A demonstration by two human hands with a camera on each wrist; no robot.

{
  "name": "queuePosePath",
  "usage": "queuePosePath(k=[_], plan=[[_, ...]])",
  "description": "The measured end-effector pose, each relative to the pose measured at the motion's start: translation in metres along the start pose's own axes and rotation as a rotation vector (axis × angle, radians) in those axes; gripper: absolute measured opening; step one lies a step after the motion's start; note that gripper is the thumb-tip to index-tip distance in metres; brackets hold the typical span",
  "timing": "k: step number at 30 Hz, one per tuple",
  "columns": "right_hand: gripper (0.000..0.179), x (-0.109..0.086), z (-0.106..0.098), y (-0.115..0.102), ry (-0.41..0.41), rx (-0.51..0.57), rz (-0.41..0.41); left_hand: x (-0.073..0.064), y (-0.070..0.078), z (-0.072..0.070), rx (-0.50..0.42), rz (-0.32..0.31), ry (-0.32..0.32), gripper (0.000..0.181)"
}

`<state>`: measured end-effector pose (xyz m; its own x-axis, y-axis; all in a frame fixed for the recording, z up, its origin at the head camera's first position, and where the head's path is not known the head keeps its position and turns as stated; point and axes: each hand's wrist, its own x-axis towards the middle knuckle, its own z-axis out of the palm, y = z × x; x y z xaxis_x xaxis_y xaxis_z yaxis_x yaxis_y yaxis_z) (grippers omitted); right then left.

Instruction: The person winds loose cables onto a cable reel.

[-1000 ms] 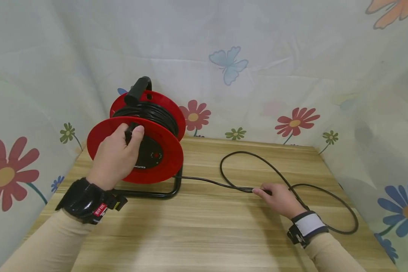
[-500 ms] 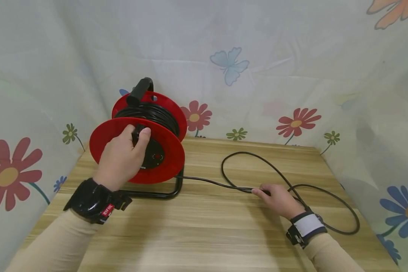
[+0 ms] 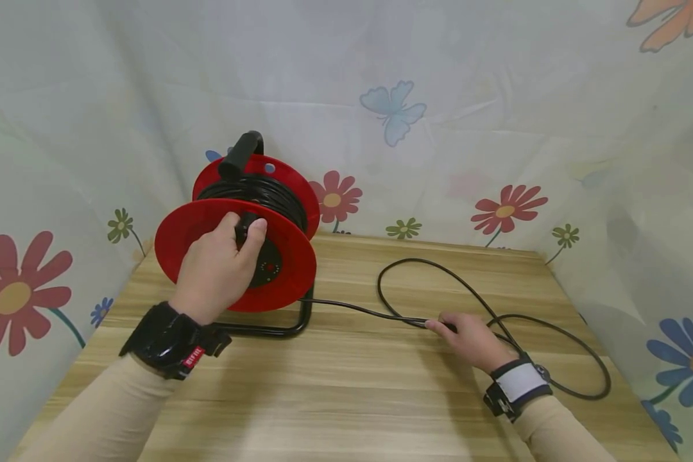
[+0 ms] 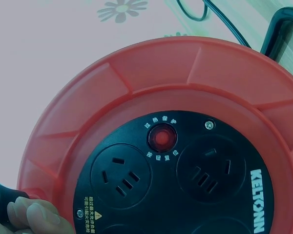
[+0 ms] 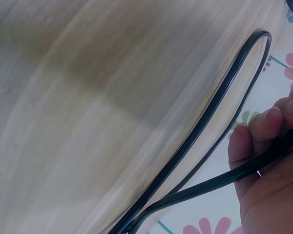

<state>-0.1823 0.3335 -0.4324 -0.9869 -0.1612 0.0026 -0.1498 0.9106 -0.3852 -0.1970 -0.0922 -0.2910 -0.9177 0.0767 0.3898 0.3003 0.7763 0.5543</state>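
Note:
A cable reel (image 3: 291,263) with two red discs stands at the left of the table, black cable (image 3: 262,191) wound between them. My left hand (image 3: 215,276) pinches the black crank knob (image 3: 245,226) on its front disc; in the left wrist view the fingers (image 4: 44,217) curl by the knob (image 4: 1,201) at the disc's edge. A black socket panel (image 4: 163,190) fills the disc's middle. From the reel, the loose cable (image 3: 346,306) runs right to my right hand (image 3: 476,340), which holds it between thumb and fingers. In the right wrist view the cable (image 5: 215,182) crosses the palm.
The reel stands on a black tube frame (image 3: 277,332) and has a black carry handle (image 3: 239,156) on top. Slack loops of cable (image 3: 597,359) lie on the wooden table (image 3: 352,398) around the right hand. A flowered cloth (image 3: 496,115) hangs behind and at both sides.
My left hand and the crank knob have moved right along the upper part of the disc, and the reel has turned a little clockwise. My right hand stays nearly in place on the cable.

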Motion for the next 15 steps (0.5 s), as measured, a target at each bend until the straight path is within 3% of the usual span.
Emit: queuePosePath(k=[15], plan=[[0.048,0.007,0.007,-0.016,-0.025,0.005,-0.028,-0.003,0.007,0.018,0.007,0.062,0.014,0.041]])
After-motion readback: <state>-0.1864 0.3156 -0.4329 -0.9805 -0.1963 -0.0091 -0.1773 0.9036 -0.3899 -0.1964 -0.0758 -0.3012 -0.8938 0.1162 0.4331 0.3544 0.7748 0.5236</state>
